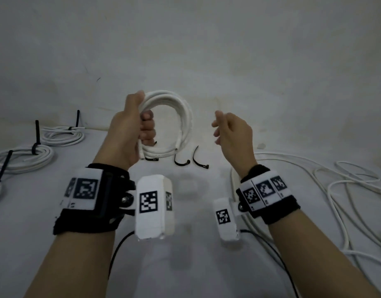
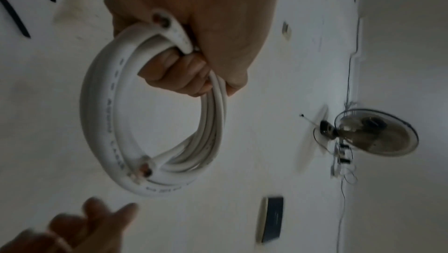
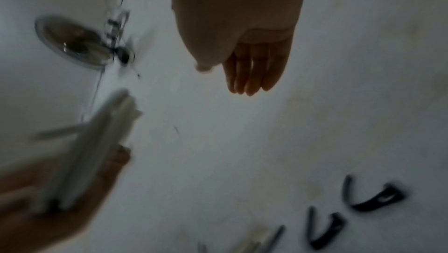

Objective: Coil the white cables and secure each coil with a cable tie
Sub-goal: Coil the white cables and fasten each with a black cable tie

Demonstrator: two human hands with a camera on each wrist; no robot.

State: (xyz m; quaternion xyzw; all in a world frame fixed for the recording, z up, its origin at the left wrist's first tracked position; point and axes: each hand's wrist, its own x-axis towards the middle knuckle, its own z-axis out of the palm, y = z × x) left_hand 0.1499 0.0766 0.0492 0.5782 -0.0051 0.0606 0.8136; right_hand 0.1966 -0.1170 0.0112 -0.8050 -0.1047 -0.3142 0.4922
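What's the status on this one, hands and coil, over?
Left hand grips white coil, untied. Right hand empty, fingers relaxed. Loose cable ties below on the surface. Nothing blocking.

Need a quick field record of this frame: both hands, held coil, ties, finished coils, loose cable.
left hand: grips the held coil
right hand: empty, fingers relaxed, apart from the coil
held coil: white, several loops, no tie on it
loose ties: black, on the surface below the coil
tied coils: at left, black ties on them
loose cable: uncoiled, at right
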